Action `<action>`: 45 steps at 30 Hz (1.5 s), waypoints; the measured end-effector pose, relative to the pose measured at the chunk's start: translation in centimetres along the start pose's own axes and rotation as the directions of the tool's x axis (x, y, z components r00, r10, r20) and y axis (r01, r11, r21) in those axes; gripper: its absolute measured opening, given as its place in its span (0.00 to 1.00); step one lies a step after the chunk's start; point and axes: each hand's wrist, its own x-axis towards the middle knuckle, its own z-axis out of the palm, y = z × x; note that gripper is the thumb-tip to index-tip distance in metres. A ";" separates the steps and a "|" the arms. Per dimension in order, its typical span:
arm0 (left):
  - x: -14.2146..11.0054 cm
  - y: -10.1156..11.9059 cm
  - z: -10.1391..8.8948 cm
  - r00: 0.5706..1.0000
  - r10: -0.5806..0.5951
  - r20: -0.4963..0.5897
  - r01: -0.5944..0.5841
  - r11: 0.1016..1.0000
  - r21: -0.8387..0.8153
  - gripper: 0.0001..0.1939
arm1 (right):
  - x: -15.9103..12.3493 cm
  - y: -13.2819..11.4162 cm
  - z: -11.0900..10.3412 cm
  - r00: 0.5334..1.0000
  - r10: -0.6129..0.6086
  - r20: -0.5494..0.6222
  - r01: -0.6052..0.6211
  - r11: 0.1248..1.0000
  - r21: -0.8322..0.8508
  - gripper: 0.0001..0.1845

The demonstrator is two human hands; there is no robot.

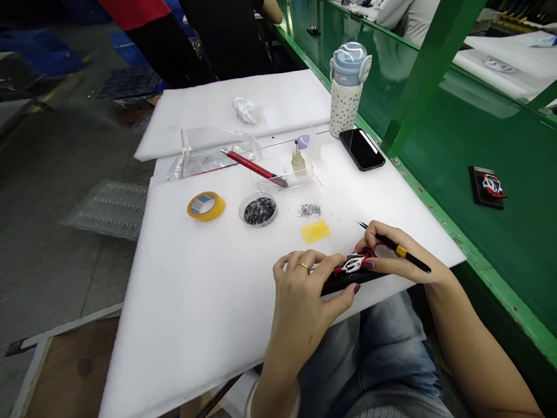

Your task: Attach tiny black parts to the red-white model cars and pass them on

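Denim-clad lap (387,348), foremost. Left hand (304,290): clasped on black base (368,275). Right hand (402,267): tweezers (401,251) held across it, fingertips on red-and-white model (353,264), itself atop the base near the white table's (195,325) edge. Progress, as I judge it remotely: model mostly formed, handling under way; loose black slivers (309,209) apparently unused; remainder I cannot tell.

From close above, the head camera looks forward, down onto the tabletop (195,302).
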 end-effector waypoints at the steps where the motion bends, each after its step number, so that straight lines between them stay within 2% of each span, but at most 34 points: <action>1: 0.2 0.0 -0.1 1.000 -0.004 0.018 0.004 1.000 -0.009 0.14 | 0.0 0.2 0.0 1.000 -0.008 0.004 0.008 1.000 0.008 0.17; 8: 0.7 0.1 -0.2 0.991 -0.044 0.123 0.051 0.997 -0.058 0.17 | 0.3 0.6 -0.2 0.997 -0.072 -0.002 0.072 0.996 -0.047 0.16; 15: 0.8 0.1 -0.1 0.988 -0.063 0.139 0.076 0.993 -0.092 0.18 | 0.4 0.6 -0.3 0.997 -0.078 0.001 0.077 0.994 -0.074 0.16; 22: 0.7 0.0 0.1 0.993 -0.068 0.100 0.080 0.989 -0.123 0.16 | 0.3 0.8 -0.4 0.997 -0.082 0.005 0.082 0.995 -0.065 0.16; 26: 0.1 -1.0 -0.2 0.997 -0.076 -0.032 0.069 0.980 -0.187 0.18 | 0.3 0.8 -0.4 0.998 -0.068 0.000 0.068 0.995 -0.072 0.15; 29: -1.1 -2.4 -0.7 0.969 -0.142 -0.202 0.091 0.966 -0.242 0.17 | 0.4 0.7 -0.3 1.000 -0.027 -0.011 0.026 0.998 -0.053 0.15; 33: -2.9 -4.0 -0.9 0.890 -0.305 -0.340 0.209 0.934 -0.289 0.11 | 0.4 0.8 -0.1 0.999 0.023 -0.024 -0.023 1.000 -0.009 0.16; 36: -3.6 -4.5 -0.5 0.834 -0.415 -0.364 0.305 0.896 -0.323 0.12 | 0.2 1.0 0.0 0.998 0.027 -0.056 -0.027 1.000 0.004 0.17; 40: -3.8 -4.6 0.0 0.813 -0.464 -0.353 0.344 0.871 -0.351 0.15 | -0.2 1.1 0.3 0.993 0.013 -0.119 -0.010 1.000 0.024 0.18; 42: -3.7 -4.6 0.1 0.813 -0.469 -0.345 0.349 0.867 -0.356 0.16 | -0.5 1.1 0.3 0.977 0.004 -0.215 0.001 1.000 0.024 0.19; 45: -3.7 -4.6 0.2 0.814 -0.479 -0.329 0.364 0.862 -0.353 0.17 | -1.2 0.8 0.2 0.915 -0.025 -0.402 0.034 0.999 0.015 0.19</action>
